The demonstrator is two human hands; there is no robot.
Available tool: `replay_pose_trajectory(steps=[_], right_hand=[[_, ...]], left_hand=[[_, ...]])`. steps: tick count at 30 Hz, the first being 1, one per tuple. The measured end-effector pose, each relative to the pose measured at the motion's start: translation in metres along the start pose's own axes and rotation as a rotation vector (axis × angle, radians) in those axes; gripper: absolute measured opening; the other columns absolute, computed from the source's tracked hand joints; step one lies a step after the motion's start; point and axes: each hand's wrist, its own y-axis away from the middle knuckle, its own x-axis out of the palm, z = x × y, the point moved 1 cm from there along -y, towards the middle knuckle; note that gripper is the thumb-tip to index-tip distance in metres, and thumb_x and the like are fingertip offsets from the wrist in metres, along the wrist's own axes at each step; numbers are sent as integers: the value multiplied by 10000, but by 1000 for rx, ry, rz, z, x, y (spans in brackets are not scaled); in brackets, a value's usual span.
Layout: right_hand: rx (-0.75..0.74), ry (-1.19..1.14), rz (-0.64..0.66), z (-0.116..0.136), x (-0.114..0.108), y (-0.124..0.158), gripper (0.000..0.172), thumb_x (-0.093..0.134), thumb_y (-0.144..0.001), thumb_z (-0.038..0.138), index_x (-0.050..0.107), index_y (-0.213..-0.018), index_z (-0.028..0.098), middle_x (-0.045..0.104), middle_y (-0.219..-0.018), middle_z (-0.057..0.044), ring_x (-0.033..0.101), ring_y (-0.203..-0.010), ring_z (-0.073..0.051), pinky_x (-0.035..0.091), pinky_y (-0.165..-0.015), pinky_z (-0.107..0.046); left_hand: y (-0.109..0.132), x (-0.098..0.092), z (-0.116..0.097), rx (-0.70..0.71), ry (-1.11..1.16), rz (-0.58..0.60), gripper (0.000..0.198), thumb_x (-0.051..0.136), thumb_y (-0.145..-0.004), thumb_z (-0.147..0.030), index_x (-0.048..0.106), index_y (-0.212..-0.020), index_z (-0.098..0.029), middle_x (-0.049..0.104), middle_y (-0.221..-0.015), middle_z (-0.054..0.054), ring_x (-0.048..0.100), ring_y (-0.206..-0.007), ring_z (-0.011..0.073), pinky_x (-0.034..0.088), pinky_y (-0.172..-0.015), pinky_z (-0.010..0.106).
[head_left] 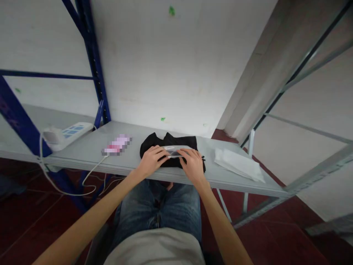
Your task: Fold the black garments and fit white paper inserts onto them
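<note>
A clear plastic bag [176, 148] is stretched between my two hands, just above a folded black cloth item [179, 141] on the grey shelf. My left hand [152, 159] pinches the bag's left side, with the thumb and fingertips pressed at its edge. On the other side, my right hand [193, 162] grips the bag in the same way. Between the fingertips the bag's edge looks slightly parted. The black cloth lies under both hands and sticks out behind and beside them; what kind of garment it is I cannot tell.
To the right lies a stack of white, thin plastic bags [238, 164]. A blurred pink phone [118, 144] with a white cable rests at the left. Farther left sits a white power strip [71, 134]. Blue metal posts [95, 55] and a white wall bound the shelf [132, 129].
</note>
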Motion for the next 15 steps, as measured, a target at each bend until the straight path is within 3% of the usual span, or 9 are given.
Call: replay_pose_trajectory(steps=[4,10,15], right_hand=[[-86,-56,-4,9,-4,1,272,567,-1059,344,769,-1235,294,745,-1243,-52,621,-1174,-261,427,-1066,-413],[-132,-15,10,25,10,-2,280,532,-1086,384,793,-1126,292,768,-1156,-53,631,-1104,-245,426,-1021,-384],[-76,50,-34,1,-2,-6,274,534,-1086,384,793,-1064,295,772,-1129,-47,611,-1114,-249,402,-1031,-400]], left_hand=[[0,0,-1,21,44,-51,278,533,-1060,-410,752,-999,-250,751,-1009,68,662,-963,226,561,-891,390],[0,-6,0,69,49,15,305,508,-1066,-388,767,-981,-250,757,-988,71,687,-927,215,590,-868,381],[-5,-17,15,16,82,-83,259,573,-1041,-409,760,-950,-255,763,-970,54,710,-924,206,587,-855,356]])
